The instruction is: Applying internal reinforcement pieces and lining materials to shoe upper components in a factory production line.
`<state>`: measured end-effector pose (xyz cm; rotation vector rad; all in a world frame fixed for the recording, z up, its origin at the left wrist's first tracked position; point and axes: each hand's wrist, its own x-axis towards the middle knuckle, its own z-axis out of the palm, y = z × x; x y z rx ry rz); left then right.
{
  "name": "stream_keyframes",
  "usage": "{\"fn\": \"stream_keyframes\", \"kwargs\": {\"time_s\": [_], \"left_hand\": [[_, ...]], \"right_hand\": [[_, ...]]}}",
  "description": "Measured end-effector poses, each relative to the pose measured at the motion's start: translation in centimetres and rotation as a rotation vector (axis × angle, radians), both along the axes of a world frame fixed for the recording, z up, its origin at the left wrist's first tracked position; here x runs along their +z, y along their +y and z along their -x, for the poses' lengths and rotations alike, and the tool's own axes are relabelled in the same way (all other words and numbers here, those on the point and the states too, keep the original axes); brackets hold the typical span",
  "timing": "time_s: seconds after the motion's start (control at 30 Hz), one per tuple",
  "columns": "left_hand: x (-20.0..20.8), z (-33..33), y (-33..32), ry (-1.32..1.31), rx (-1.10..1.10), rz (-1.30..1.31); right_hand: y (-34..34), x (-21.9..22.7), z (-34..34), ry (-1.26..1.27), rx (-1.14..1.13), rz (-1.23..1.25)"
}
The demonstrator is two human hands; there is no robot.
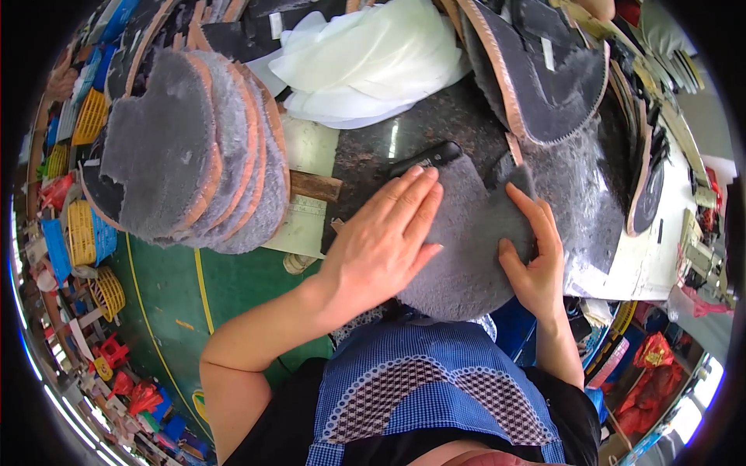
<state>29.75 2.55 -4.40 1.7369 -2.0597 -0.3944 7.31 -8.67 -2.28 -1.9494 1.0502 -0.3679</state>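
Observation:
A dark grey plush piece (pixel 466 241) with a rounded near end lies over the near edge of the dark speckled worktop, close to my apron. My left hand (pixel 377 245) rests flat on its left side with the fingers stretched out together. At the right edge, my right hand (pixel 538 264) grips the piece between thumb and fingers. A black, rounded, oblong object (pixel 427 158) shows just beyond my left fingertips; its kind is unclear. Part of the plush is hidden under my left hand.
Grey plush pieces with tan edging stand in a stack (pixel 167 151) at left. Translucent whitish sheets (pixel 373 62) are heaped at the back. A dark edged piece (pixel 536 70) lies back right. A wooden bar (pixel 315 186) juts beside the stack. Yellow baskets (pixel 81 233) stand far left.

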Motion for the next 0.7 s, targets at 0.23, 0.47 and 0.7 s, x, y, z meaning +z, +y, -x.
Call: {"fn": "stream_keyframes", "kwargs": {"time_s": [0.23,0.47,0.7], "left_hand": [[0.5,-0.5,0.3,-0.054,-0.038,-0.016],[-1.2,2.2,2.5,-0.022,-0.230,0.030],[-0.7,3.5,3.2,0.310,-0.240,-0.002]], "right_hand": [[0.5,0.0,1.0,0.003,-0.036,0.012],[-0.4,-1.6,1.4,-0.136,0.016,-0.043],[-0.8,-2.1,1.4,-0.172,0.000,-0.067]]}}
